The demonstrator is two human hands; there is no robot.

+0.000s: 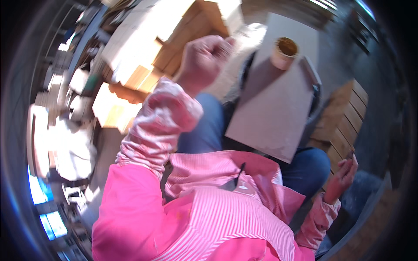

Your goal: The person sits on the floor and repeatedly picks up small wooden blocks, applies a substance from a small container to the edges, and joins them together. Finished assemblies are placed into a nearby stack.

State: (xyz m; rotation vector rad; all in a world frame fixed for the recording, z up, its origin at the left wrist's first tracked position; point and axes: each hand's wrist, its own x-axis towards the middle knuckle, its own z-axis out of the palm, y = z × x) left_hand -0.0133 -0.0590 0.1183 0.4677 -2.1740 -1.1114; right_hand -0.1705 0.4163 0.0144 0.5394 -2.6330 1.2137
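Though small, white mark (244, 187) on apron (220, 213), hands (203, 60) (343, 176) apart.

A smooth, matt finish is shown by the board (272, 102). Cloth is seen in the apron (226, 217) and the wrinkled sleeve (150, 126).

Bright, blue-tinged panes (53, 225) glow at the lower left, near a white frame (75, 195). Strong light patches the grey floor (338, 61), dimmer toward the right.

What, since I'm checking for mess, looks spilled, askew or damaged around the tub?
Nothing stands out: the tub stands on the pale board, and no spill shows around it. Blur could hide fine damage.
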